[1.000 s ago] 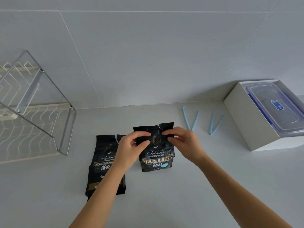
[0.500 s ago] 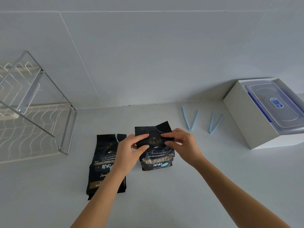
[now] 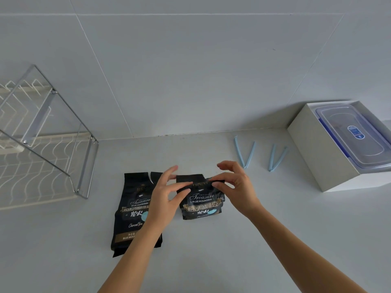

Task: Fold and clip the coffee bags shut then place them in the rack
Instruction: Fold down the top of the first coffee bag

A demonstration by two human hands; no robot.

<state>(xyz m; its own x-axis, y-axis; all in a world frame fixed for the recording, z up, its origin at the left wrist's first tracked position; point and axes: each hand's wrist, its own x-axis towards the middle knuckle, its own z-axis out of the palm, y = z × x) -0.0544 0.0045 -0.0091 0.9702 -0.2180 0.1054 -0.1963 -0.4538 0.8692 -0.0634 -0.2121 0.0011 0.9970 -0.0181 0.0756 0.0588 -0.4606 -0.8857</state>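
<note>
Two black coffee bags lie flat on the white counter. The right coffee bag (image 3: 202,203) has its top folded down toward me. My left hand (image 3: 167,193) pinches the fold's left end with thumb and fingers, and my right hand (image 3: 234,185) pinches its right end. The left coffee bag (image 3: 132,210) lies unfolded, its notched top open, partly hidden under my left forearm. Two light blue clips, the nearer clip (image 3: 245,154) and the farther clip (image 3: 276,157), lie spread open beyond the bags at the right. The wire rack (image 3: 46,142) stands at the left.
A white box (image 3: 317,149) holding a clear plastic container with a blue-rimmed lid (image 3: 355,136) stands at the right against the tiled wall. The counter's back edge meets the wall just behind the clips.
The right bag's top has gone from standing up to folded down flat. Both hands moved slightly up and apart along the fold.
</note>
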